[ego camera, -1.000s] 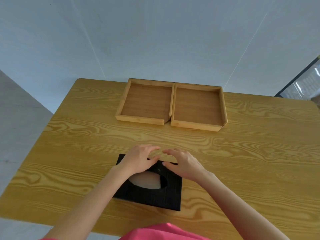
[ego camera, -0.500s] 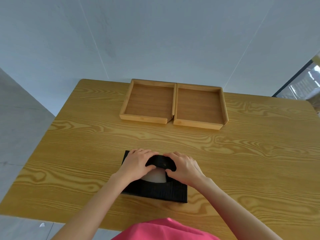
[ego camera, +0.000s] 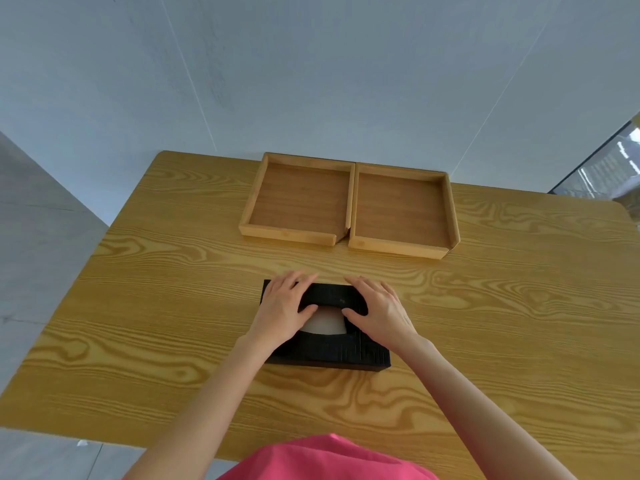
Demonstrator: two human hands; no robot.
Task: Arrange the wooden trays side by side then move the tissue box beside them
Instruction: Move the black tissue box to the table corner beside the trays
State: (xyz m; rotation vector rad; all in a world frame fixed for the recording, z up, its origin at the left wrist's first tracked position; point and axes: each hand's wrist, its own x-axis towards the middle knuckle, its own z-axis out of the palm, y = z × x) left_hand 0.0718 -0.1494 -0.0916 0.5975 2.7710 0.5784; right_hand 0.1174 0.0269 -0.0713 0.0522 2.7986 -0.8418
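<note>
Tissue box (ego camera: 329,349), black, lies on the wooden table (ego camera: 156,323) near the six o'clock edge, a pale tissue (ego camera: 325,323) showing in its top slot. Left hand (ego camera: 282,311) and right hand (ego camera: 379,311) rest spread on its top, fingers curled over the far edge, thumbs at the slot. Toward twelve o'clock, left tray (ego camera: 298,202) and right tray (ego camera: 401,213) sit touching, side by side.
</note>
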